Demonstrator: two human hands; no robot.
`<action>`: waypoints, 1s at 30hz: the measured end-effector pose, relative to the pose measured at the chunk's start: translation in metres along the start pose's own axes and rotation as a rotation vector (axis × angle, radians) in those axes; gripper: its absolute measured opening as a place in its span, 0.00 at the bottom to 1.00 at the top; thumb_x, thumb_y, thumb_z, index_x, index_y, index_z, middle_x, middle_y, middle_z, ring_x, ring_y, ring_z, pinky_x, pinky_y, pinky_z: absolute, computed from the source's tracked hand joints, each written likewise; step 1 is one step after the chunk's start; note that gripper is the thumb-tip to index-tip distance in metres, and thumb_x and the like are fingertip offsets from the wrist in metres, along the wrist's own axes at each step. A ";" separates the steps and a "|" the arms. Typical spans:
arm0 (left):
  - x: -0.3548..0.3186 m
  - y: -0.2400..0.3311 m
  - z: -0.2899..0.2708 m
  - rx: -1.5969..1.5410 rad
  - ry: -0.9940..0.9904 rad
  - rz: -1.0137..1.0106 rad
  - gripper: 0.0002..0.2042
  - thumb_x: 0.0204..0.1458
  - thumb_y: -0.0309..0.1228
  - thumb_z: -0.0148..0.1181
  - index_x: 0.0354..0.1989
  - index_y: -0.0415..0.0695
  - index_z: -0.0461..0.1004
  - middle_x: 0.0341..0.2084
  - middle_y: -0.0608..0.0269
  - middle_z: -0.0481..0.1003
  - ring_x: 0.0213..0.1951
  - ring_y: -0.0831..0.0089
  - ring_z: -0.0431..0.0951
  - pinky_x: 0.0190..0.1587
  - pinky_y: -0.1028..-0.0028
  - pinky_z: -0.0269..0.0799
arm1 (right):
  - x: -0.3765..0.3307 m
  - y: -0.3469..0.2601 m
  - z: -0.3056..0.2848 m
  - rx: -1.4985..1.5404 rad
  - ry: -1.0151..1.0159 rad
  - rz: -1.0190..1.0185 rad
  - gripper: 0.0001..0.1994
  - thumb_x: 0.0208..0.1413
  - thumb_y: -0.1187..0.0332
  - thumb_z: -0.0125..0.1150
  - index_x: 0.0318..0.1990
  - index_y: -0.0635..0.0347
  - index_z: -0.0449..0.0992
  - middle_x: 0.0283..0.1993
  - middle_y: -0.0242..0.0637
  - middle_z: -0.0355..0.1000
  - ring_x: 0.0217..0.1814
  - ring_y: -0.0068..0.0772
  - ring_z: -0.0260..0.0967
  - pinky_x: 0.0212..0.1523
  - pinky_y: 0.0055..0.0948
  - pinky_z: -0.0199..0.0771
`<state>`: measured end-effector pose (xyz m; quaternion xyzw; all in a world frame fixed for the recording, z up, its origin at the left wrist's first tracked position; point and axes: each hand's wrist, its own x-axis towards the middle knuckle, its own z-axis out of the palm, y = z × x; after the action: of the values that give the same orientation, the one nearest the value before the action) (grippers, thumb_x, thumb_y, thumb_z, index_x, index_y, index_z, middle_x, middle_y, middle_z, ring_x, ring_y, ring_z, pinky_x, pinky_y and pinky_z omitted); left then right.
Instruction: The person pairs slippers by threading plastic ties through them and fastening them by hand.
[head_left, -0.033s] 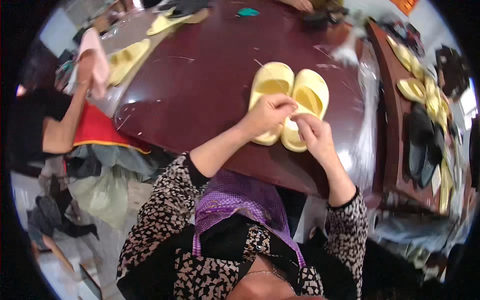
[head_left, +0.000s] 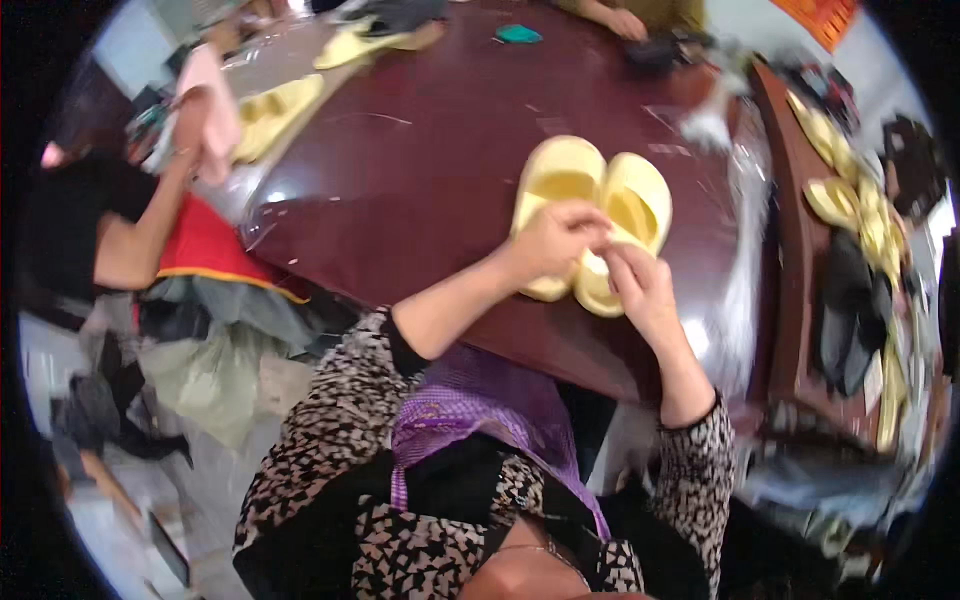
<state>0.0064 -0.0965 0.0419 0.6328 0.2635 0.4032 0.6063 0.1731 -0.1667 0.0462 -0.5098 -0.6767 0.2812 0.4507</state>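
Note:
Two pale yellow slippers stand side by side on the dark red table, toes pointing away from me. The left slipper (head_left: 562, 165) lies partly under my left hand (head_left: 558, 240), whose fingers are pinched together. Over the heel of the right slipper (head_left: 640, 190), my right hand (head_left: 641, 285) is also closed in a pinch. The fingertips of both hands nearly meet above the slippers. Anything between them is too small or blurred to make out.
The glossy table (head_left: 430, 170) has a small green item (head_left: 518, 34) at its far side. Crumpled clear plastic (head_left: 740, 260) runs along the right. More yellow slippers (head_left: 835, 200) lie on a side shelf. At left, a co-worker's arm (head_left: 160, 225) reaches to a pink slipper (head_left: 208, 115).
The whole view has shifted slightly, so the slippers and table appear a little lower and further right. My hands stay pinched close together over the slippers.

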 end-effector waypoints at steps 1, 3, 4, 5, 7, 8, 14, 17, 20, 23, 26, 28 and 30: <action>-0.003 -0.001 0.001 0.051 0.008 -0.024 0.07 0.54 0.26 0.57 0.39 0.39 0.76 0.29 0.69 0.75 0.28 0.86 0.72 0.28 0.84 0.68 | 0.001 -0.006 0.001 -0.054 0.005 0.050 0.08 0.57 0.72 0.53 0.39 0.65 0.78 0.21 0.35 0.69 0.22 0.18 0.64 0.24 0.23 0.66; -0.004 -0.003 0.004 0.031 0.011 0.079 0.07 0.51 0.26 0.59 0.36 0.37 0.76 0.31 0.62 0.75 0.37 0.75 0.75 0.40 0.76 0.71 | 0.000 -0.017 0.004 -0.069 -0.023 0.140 0.08 0.56 0.73 0.52 0.37 0.66 0.77 0.21 0.35 0.69 0.23 0.19 0.64 0.24 0.23 0.64; -0.008 -0.003 0.004 0.075 0.036 0.185 0.07 0.50 0.26 0.59 0.34 0.37 0.76 0.30 0.62 0.74 0.37 0.75 0.75 0.40 0.75 0.70 | 0.002 -0.022 0.006 -0.064 -0.020 0.176 0.08 0.57 0.72 0.52 0.35 0.68 0.76 0.21 0.32 0.67 0.23 0.19 0.63 0.23 0.23 0.62; -0.012 -0.002 0.006 0.066 0.069 0.206 0.06 0.49 0.27 0.60 0.33 0.38 0.76 0.30 0.61 0.75 0.36 0.75 0.74 0.39 0.76 0.69 | 0.003 -0.026 0.007 -0.005 -0.033 0.249 0.09 0.57 0.71 0.52 0.33 0.70 0.75 0.20 0.29 0.65 0.23 0.18 0.60 0.23 0.22 0.60; -0.017 0.003 0.004 0.062 0.078 0.176 0.04 0.50 0.24 0.57 0.32 0.38 0.75 0.30 0.63 0.73 0.37 0.76 0.72 0.42 0.76 0.67 | 0.007 -0.030 0.008 -0.011 -0.071 0.186 0.12 0.60 0.70 0.50 0.30 0.71 0.73 0.19 0.28 0.63 0.22 0.16 0.58 0.23 0.21 0.58; -0.022 0.007 0.006 0.153 0.120 0.196 0.03 0.49 0.24 0.57 0.30 0.38 0.75 0.29 0.64 0.73 0.37 0.76 0.72 0.42 0.75 0.68 | 0.007 -0.029 0.008 0.017 -0.102 0.216 0.13 0.61 0.68 0.49 0.30 0.70 0.73 0.18 0.27 0.62 0.22 0.16 0.57 0.23 0.20 0.56; -0.069 0.040 0.007 -0.295 0.146 -0.013 0.04 0.56 0.26 0.52 0.35 0.39 0.72 0.24 0.62 0.74 0.22 0.80 0.72 0.25 0.79 0.69 | -0.002 -0.006 -0.016 0.248 -0.186 0.097 0.14 0.63 0.66 0.46 0.43 0.68 0.74 0.26 0.30 0.71 0.24 0.18 0.62 0.25 0.18 0.62; -0.091 0.051 -0.005 -0.409 0.216 0.060 0.05 0.57 0.27 0.52 0.36 0.38 0.68 0.22 0.62 0.74 0.17 0.82 0.70 0.19 0.81 0.67 | 0.013 0.007 -0.022 -0.204 -0.093 -0.058 0.15 0.62 0.67 0.48 0.50 0.68 0.71 0.34 0.37 0.74 0.29 0.23 0.69 0.28 0.22 0.68; -0.113 0.052 -0.017 -0.427 0.252 0.053 0.05 0.58 0.27 0.51 0.36 0.38 0.68 0.22 0.62 0.74 0.15 0.81 0.69 0.17 0.82 0.65 | 0.028 0.013 -0.025 -0.482 -0.146 -0.286 0.17 0.58 0.73 0.47 0.55 0.63 0.68 0.44 0.55 0.72 0.47 0.52 0.71 0.46 0.39 0.70; -0.126 0.052 -0.026 -0.430 0.281 -0.044 0.06 0.58 0.27 0.50 0.37 0.38 0.70 0.19 0.63 0.73 0.15 0.82 0.68 0.15 0.83 0.63 | 0.042 0.010 -0.021 -0.576 -0.232 -0.095 0.19 0.58 0.70 0.46 0.57 0.60 0.66 0.46 0.56 0.71 0.48 0.56 0.69 0.47 0.42 0.69; -0.136 0.050 -0.025 -0.425 0.285 -0.120 0.07 0.57 0.28 0.51 0.37 0.37 0.71 0.18 0.64 0.73 0.14 0.83 0.67 0.14 0.83 0.61 | 0.049 0.009 -0.015 -0.669 -0.259 -0.036 0.19 0.59 0.69 0.46 0.58 0.59 0.67 0.45 0.56 0.72 0.47 0.55 0.70 0.47 0.42 0.69; -0.136 0.050 -0.027 -0.448 0.270 -0.172 0.07 0.57 0.28 0.51 0.38 0.37 0.71 0.18 0.64 0.73 0.14 0.83 0.67 0.14 0.83 0.61 | 0.055 0.012 -0.011 -0.717 -0.230 -0.064 0.18 0.59 0.68 0.46 0.56 0.60 0.68 0.42 0.57 0.72 0.44 0.54 0.71 0.45 0.43 0.69; -0.133 0.049 -0.026 -0.430 0.268 -0.198 0.09 0.54 0.26 0.53 0.40 0.35 0.71 0.19 0.63 0.72 0.14 0.81 0.67 0.15 0.82 0.61 | 0.059 0.020 -0.009 -0.737 -0.175 -0.121 0.17 0.58 0.67 0.48 0.52 0.63 0.70 0.39 0.58 0.72 0.40 0.54 0.72 0.41 0.43 0.69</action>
<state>-0.0938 -0.1974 0.0632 0.4018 0.3103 0.4687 0.7229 0.1859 -0.1051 0.0523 -0.5707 -0.7972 0.0346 0.1935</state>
